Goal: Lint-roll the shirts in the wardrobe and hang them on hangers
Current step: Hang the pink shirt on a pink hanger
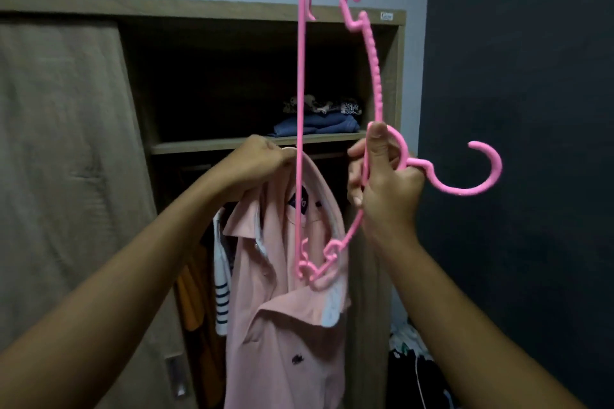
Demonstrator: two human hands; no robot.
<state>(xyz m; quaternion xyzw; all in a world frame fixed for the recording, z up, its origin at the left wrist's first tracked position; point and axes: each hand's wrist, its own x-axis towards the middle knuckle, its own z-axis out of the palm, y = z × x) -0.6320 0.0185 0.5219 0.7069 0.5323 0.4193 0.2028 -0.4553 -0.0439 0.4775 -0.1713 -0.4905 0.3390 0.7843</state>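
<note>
Both arms bare, raised forward and up from lower frame corners, converging toward centre. Left hand (262, 159): knuckles up, fingers curled closed in a pinch on fabric, wrist slightly flexed. Right hand (387, 176): back of hand toward camera, fingers (357, 173) wrapped closed around a thin pink bar, thumb extended upward along it. Hands level, near each other, not touching.

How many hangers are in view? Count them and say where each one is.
1. The pink hanger is held on end by the right hand, its lower end inside the pink shirt, whose collar the left hand grips. Others may be hidden in the wardrobe.
</note>
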